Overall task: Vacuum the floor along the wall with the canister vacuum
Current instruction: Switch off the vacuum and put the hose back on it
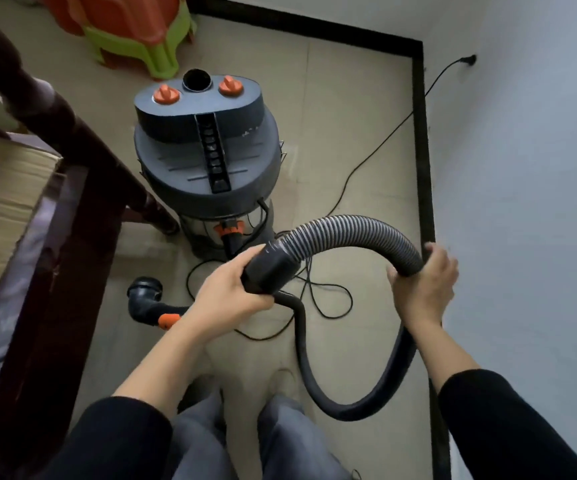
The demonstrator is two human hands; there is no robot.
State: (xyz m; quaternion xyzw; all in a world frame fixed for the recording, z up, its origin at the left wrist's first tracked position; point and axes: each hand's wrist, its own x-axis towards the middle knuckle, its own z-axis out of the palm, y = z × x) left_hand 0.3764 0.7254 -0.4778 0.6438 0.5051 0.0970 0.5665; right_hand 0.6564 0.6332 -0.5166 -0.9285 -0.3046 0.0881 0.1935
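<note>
A grey canister vacuum [205,157] with two orange knobs and an open round port on top stands on the tiled floor in front of me. My left hand [231,292] grips the black cuff [273,268] at the end of the ribbed hose [349,233]. My right hand [424,282] grips the same hose where it bends down near the wall. From there the hose loops over the floor beside my feet. A black elbow fitting with an orange clip [148,299] lies on the floor below my left hand.
A white wall [522,202] with a black baseboard [424,161] runs along the right. The black power cord [377,150] trails to a wall plug [469,60] and coils on the floor. Dark wooden furniture [48,202] crowds the left. Stacked plastic stools [134,29] stand behind the vacuum.
</note>
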